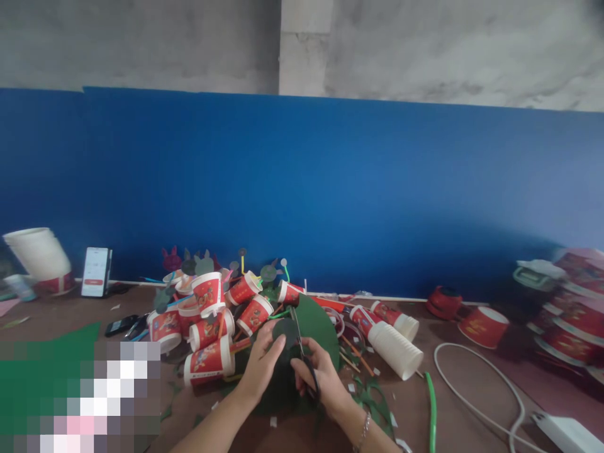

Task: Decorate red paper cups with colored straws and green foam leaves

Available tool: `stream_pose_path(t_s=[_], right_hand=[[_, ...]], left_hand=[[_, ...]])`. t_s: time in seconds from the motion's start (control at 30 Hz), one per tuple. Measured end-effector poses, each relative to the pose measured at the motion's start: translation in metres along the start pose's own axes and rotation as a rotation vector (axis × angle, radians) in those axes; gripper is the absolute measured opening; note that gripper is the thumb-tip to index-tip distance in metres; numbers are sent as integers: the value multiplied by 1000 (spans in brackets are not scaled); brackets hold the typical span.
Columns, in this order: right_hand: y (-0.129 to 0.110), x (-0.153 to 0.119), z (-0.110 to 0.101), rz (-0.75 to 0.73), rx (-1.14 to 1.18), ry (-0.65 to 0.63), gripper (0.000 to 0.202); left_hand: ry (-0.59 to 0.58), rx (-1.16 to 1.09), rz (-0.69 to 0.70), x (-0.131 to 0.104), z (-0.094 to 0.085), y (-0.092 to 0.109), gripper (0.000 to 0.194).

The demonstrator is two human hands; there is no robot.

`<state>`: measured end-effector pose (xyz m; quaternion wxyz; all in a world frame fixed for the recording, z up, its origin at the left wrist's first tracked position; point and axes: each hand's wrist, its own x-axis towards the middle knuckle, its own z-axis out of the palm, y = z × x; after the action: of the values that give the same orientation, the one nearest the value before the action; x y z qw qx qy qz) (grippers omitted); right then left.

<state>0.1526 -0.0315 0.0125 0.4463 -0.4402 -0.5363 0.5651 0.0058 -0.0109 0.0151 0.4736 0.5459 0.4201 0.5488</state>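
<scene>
My left hand (263,358) pinches a dark green paper piece (286,328) with a rounded top edge. In my right hand (321,375) is a pair of scissors (312,379), its dark handles round my fingers and its blades pointing up beside the paper's right edge. Whether the blades touch the paper I cannot tell. Behind and below my hands lies a large green paper sheet (317,324) with a curved edge. Just left of my left hand is a heap of red printed paper cups (207,360), some with straws and paper cutouts attached.
Stacked paper cups (396,350) lie on their side to the right, near a green tube (431,409) and a white cable (491,352). Green paper scraps (375,402) litter the brown table. A phone (95,272) stands against the blue wall panel (302,189). Red tubs (484,327) sit far right.
</scene>
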Motion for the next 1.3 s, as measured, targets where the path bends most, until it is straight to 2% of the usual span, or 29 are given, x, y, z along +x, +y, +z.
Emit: stream_pose_path(t_s=[0.27, 0.47, 0.73, 0.97, 1.3], right_hand=[[7, 3, -3, -8, -33, 12, 60], [5, 3, -2, -16, -65, 0, 57], [2, 2, 0, 28, -51, 17, 59], [3, 1, 0, 15, -6, 14, 56], [2, 2, -1, 16, -35, -1, 59]], left_hand=[[4, 8, 9, 2, -2, -5, 32], [60, -48, -56, 3, -4, -10, 34], [91, 12, -28, 4, -5, -12, 35], [35, 63, 31, 2, -4, -2, 29], [89, 47, 18, 5, -6, -11, 32]])
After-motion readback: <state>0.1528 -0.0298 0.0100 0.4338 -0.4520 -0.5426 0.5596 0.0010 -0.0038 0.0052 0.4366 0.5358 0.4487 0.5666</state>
